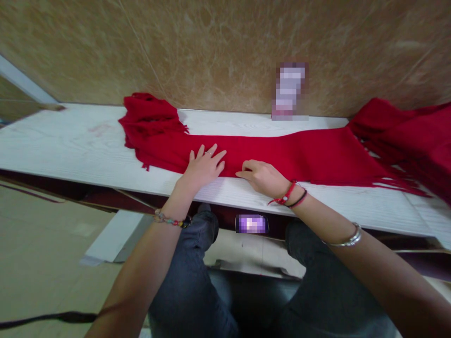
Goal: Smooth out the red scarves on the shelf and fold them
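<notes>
A long red scarf with fringed ends lies stretched across a white table. Its left end is bunched up near the wall, and its right end spreads out toward the table's right side. My left hand lies flat on the scarf's near edge, fingers spread and open. A little to the right, my right hand rests on the same edge with its fingers curled and pinched at the fabric. Bracelets circle both wrists.
A brown marbled wall rises right behind the table. A small blurred object stands against the wall behind the scarf. My knees in dark trousers sit under the table's front edge. Pale floor and a loose board lie to the left.
</notes>
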{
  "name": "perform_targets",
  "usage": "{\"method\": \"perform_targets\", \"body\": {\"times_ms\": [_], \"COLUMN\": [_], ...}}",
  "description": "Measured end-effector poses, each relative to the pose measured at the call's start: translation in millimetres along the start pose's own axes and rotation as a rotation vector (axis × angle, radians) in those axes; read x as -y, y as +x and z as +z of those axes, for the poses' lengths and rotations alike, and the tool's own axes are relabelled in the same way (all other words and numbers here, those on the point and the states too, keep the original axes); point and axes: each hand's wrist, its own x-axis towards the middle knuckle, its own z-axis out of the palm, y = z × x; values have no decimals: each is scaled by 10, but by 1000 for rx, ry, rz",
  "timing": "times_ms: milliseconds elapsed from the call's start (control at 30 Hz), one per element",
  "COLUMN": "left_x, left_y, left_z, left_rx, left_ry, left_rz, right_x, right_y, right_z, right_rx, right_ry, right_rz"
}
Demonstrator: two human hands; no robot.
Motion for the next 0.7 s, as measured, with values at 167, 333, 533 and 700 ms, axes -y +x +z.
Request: {"method": "perform_targets", "body": {"times_ms": [167,333,533,700], "left_x": [-96,-41,-18,-158], "left_y": [21,12,-45,67], "left_z": [3,21,-52,-69], "left_rx": [-154,-34,-6,116], "left_ry": [-107,-70,170,103], "left_rz": [240,312,-269,-63], "right_x": [-10,-5,17,15], "right_y": [-5,0,8,14], "right_z": [8,3,-24,-1], "right_rx": [-1,-3,9,-7], "right_ry": [14,21,21,11], "right_rz": [-10,-5,9,0]}}
